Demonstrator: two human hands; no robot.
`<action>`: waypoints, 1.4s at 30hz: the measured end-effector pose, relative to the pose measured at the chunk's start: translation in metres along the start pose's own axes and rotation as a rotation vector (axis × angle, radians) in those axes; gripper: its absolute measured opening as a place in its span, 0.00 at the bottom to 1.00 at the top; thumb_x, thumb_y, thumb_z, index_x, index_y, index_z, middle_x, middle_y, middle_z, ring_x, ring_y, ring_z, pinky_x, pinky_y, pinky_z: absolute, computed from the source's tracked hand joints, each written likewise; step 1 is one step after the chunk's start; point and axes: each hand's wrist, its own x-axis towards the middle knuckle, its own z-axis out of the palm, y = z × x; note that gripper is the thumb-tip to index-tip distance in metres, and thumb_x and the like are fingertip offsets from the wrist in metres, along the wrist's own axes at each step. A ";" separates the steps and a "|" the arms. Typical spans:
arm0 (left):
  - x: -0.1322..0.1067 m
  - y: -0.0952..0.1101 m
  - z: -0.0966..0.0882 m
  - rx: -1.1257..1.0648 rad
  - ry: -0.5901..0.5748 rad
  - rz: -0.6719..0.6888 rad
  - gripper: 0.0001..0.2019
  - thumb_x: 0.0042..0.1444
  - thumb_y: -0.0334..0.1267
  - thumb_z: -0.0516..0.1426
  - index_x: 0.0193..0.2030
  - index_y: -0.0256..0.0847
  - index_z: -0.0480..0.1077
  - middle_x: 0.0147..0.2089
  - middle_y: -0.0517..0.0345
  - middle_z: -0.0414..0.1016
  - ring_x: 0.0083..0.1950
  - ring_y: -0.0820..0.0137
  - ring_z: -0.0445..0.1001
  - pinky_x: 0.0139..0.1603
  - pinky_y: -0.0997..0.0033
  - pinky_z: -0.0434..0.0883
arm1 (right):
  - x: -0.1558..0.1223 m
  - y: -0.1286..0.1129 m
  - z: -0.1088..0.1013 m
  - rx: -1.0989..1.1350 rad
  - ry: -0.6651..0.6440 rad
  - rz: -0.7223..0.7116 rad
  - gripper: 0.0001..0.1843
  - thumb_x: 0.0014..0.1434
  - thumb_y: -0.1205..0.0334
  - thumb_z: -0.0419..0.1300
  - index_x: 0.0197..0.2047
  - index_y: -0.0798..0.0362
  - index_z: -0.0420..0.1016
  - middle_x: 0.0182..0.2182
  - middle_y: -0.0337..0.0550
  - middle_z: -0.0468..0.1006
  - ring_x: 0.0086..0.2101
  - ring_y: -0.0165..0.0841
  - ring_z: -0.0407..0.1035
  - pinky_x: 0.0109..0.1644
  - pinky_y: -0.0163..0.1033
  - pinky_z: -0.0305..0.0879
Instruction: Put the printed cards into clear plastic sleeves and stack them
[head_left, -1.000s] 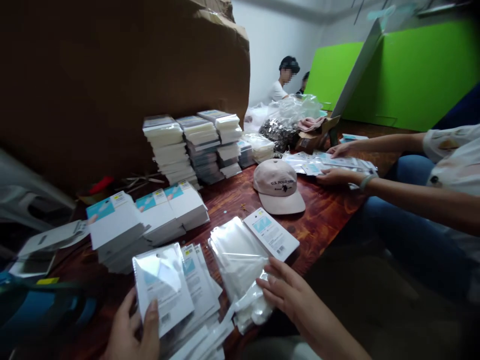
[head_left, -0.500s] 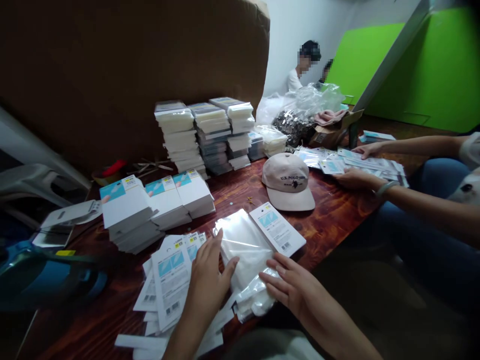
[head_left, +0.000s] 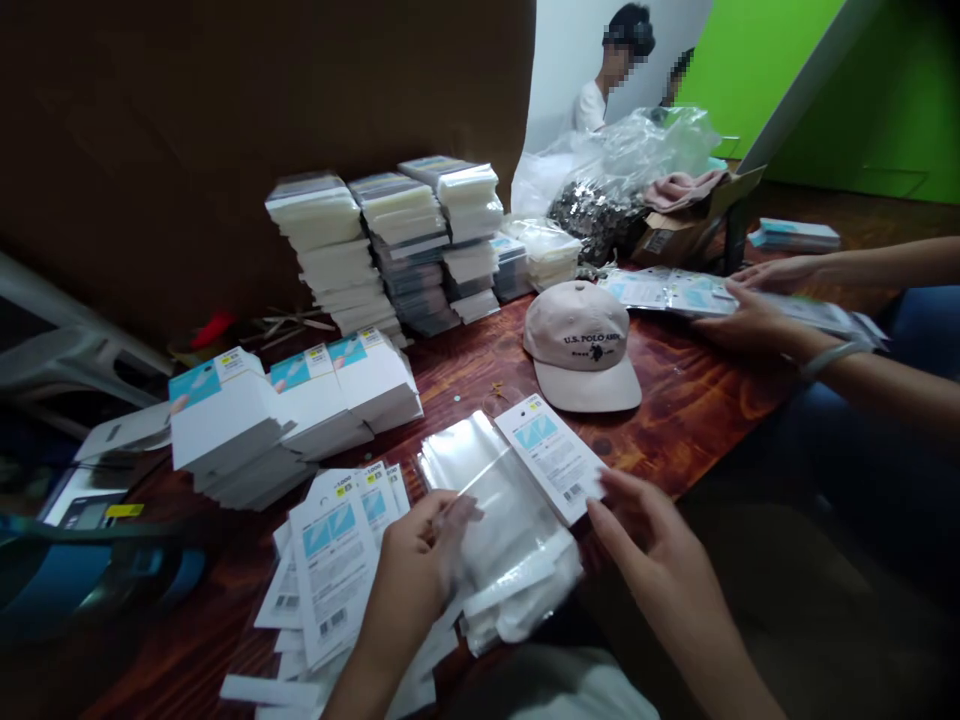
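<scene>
A pile of clear plastic bags lies flat before me on the dark wooden table. At its left edge, my left hand has its fingers curled and pinches the top bag, with the fingertips slightly blurred. A printed card with blue pictures and a barcode rests along the right side of the bags. My right hand has its thumb and fingers at that card's lower right corner. Left of my left hand, a loose heap of similar printed cards is fanned out, partly covered by my forearm.
Stacked white cards stand at left, with tall stacks of packaged sheets behind. A beige cap sits beyond the bags. At right, a co-worker's hands handle packaged cards. Behind are a cardboard box and clear plastic wrapping.
My left hand has curled its fingers at the bags' left edge. My right hand has moved off the bags, right and up to the printed card's corner. The view has shifted slightly.
</scene>
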 end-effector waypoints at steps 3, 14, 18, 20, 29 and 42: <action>-0.003 0.004 -0.003 -0.208 0.000 -0.114 0.16 0.53 0.52 0.59 0.31 0.41 0.76 0.31 0.54 0.80 0.29 0.67 0.74 0.28 0.73 0.65 | 0.024 0.021 -0.002 -0.474 0.187 -0.263 0.41 0.51 0.42 0.63 0.60 0.63 0.65 0.56 0.66 0.67 0.57 0.58 0.59 0.60 0.61 0.55; -0.024 -0.008 -0.007 -0.588 0.159 -0.198 0.15 0.48 0.47 0.65 0.23 0.38 0.71 0.24 0.60 0.73 0.31 0.74 0.71 0.38 0.78 0.69 | 0.024 0.021 0.006 -0.309 0.268 -0.230 0.27 0.52 0.45 0.64 0.49 0.54 0.74 0.43 0.52 0.77 0.43 0.48 0.69 0.50 0.53 0.64; -0.033 -0.010 -0.016 -0.677 0.174 -0.245 0.15 0.48 0.48 0.65 0.25 0.38 0.70 0.25 0.60 0.73 0.29 0.73 0.72 0.31 0.77 0.70 | 0.023 0.021 0.006 -0.177 0.244 -0.162 0.26 0.59 0.44 0.57 0.54 0.53 0.69 0.34 0.47 0.80 0.32 0.41 0.74 0.38 0.45 0.70; -0.037 -0.012 -0.021 -0.713 0.178 -0.257 0.15 0.48 0.48 0.65 0.27 0.39 0.70 0.25 0.61 0.74 0.28 0.73 0.72 0.28 0.77 0.70 | 0.024 0.021 0.006 -0.158 0.251 -0.153 0.26 0.58 0.44 0.58 0.52 0.54 0.70 0.32 0.47 0.79 0.33 0.42 0.74 0.40 0.48 0.70; -0.043 -0.016 -0.030 -0.869 0.199 -0.275 0.17 0.44 0.47 0.68 0.31 0.38 0.69 0.33 0.51 0.82 0.29 0.68 0.79 0.31 0.70 0.76 | 0.017 0.004 0.002 0.034 0.218 -0.085 0.23 0.51 0.44 0.62 0.44 0.52 0.75 0.38 0.50 0.78 0.41 0.48 0.72 0.50 0.57 0.66; -0.053 -0.018 -0.022 -0.923 0.126 -0.261 0.14 0.50 0.47 0.64 0.33 0.39 0.68 0.34 0.53 0.82 0.31 0.70 0.79 0.32 0.73 0.73 | -0.007 -0.025 0.001 0.439 -0.369 0.304 0.20 0.46 0.51 0.72 0.40 0.54 0.80 0.28 0.45 0.82 0.28 0.35 0.74 0.28 0.35 0.69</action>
